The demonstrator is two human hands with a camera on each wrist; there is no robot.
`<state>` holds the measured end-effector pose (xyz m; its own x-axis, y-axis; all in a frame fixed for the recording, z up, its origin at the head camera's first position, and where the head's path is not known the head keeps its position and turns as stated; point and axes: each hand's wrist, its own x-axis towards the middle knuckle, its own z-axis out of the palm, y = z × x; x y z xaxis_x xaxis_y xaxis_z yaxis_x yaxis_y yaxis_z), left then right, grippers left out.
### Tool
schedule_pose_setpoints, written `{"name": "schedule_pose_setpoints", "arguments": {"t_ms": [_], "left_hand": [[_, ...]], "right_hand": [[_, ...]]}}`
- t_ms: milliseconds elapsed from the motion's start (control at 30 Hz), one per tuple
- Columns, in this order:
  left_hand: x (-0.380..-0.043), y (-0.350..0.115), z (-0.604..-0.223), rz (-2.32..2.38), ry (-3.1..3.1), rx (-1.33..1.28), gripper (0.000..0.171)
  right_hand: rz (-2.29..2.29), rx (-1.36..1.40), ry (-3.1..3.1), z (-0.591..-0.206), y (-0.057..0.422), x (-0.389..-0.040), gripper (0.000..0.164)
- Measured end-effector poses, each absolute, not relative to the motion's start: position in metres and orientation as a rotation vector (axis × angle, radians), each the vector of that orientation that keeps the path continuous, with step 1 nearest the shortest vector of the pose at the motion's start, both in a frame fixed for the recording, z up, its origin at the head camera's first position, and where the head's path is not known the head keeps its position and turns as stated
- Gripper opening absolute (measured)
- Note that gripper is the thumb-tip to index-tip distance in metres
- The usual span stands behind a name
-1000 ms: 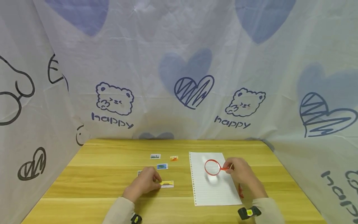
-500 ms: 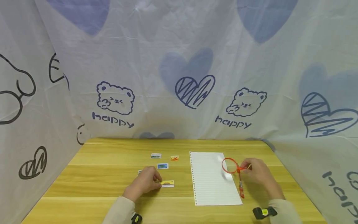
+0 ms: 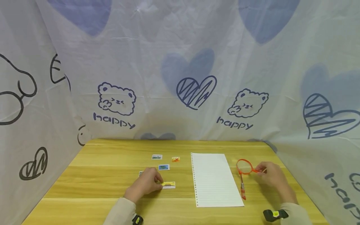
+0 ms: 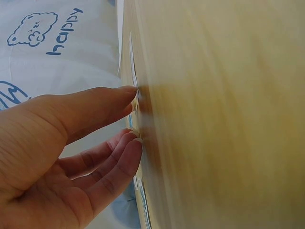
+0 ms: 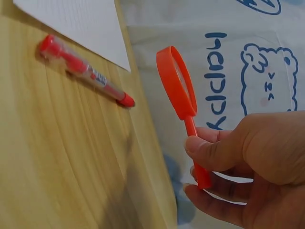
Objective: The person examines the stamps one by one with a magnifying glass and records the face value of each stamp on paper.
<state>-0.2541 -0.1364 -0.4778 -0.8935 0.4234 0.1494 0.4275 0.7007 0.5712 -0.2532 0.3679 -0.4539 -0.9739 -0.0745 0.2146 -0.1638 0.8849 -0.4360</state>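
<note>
My right hand (image 3: 271, 175) pinches the handle of a red magnifying glass (image 5: 177, 81) between thumb and fingers. It holds the glass over the table, right of the lined paper. In the head view the lens overlaps the top of a red pen (image 5: 88, 71). At the front left, the thumb and index finger of my left hand (image 3: 146, 184) pinch the left end of a yellow and white postage stamp (image 3: 169, 185), low at the tabletop. Beyond this hand lie a blue stamp (image 3: 164, 167), a red and yellow stamp (image 3: 175, 159) and a grey-green stamp (image 3: 157, 157).
A lined sheet of paper (image 3: 215, 181) with punched holes lies mid-table, the pen along its right side. Another stamp (image 3: 141, 173) is mostly hidden behind my left hand. Printed white curtains (image 3: 157, 78) enclose the back and sides of the wooden table (image 3: 92, 175).
My right hand has moved right with the magnifying glass, from over the paper to past its right edge, uncovering the pen. My left hand has stayed at the yellow stamp.
</note>
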Motion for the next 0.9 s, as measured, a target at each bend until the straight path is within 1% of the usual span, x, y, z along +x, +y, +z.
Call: {"name": "schedule_pose_setpoints", "arguments": {"t_ms": [267, 467, 633, 900], "left_hand": [[-0.255, -0.136, -0.478, -0.966, -2.882, -0.731, 0.012], [-0.254, -0.137, -0.477, -0.969, -2.880, -0.737, 0.012], [-0.254, -0.136, -0.477, -0.966, -2.881, -0.741, 0.012], [-0.254, -0.137, -0.477, -0.976, -2.892, -0.724, 0.012]], "right_hand": [[0.667, 0.011, -2.894, -0.454, 0.382, -0.252, 0.012], [0.635, 0.009, -2.871, -0.460, 0.387, -0.253, 0.010], [0.673, -0.046, -2.888, -0.466, 0.392, -0.257, 0.013], [0.713, -0.056, -2.909, -0.475, 0.403, -0.260, 0.013]]}}
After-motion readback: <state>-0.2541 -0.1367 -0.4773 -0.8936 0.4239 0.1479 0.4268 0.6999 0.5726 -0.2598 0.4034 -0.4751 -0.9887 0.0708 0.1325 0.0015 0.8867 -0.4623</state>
